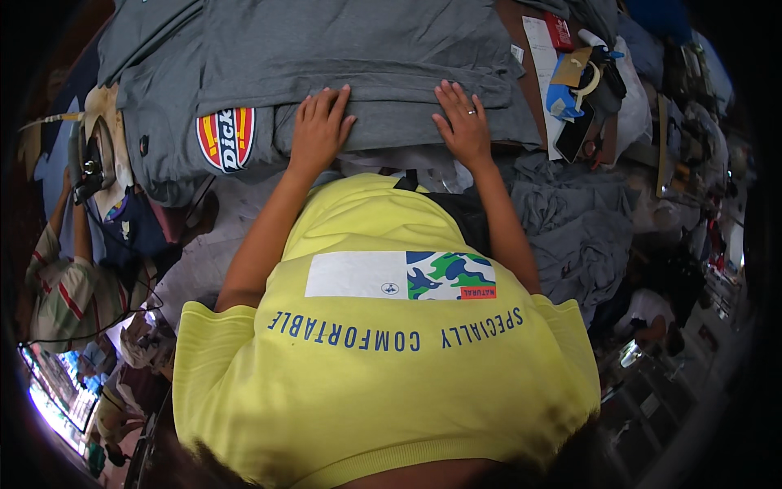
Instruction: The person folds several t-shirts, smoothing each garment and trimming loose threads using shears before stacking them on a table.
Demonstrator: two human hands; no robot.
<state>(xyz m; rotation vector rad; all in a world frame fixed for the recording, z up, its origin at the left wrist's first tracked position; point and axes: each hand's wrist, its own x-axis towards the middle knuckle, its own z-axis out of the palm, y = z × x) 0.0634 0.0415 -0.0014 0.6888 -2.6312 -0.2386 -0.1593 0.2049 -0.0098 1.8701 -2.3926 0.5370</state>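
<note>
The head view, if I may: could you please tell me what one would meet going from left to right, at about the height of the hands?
Shield-shaped emblem on gray cloth, left hand, right hand, dark phone, whitish plastic bag.

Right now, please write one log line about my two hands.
left hand: palm down on grey cloth; right hand: palm down on same cloth; colourful badge: left of left hand

On the table [535,104] near its right edge lie 1 white paper [539,50], 1 red packet [558,31], 1 cream tape roll [596,77] and 1 dark phone [573,137], beside a pale plastic bag [635,94]. Beyond the left edge is 1 co-worker [73,301].
</note>
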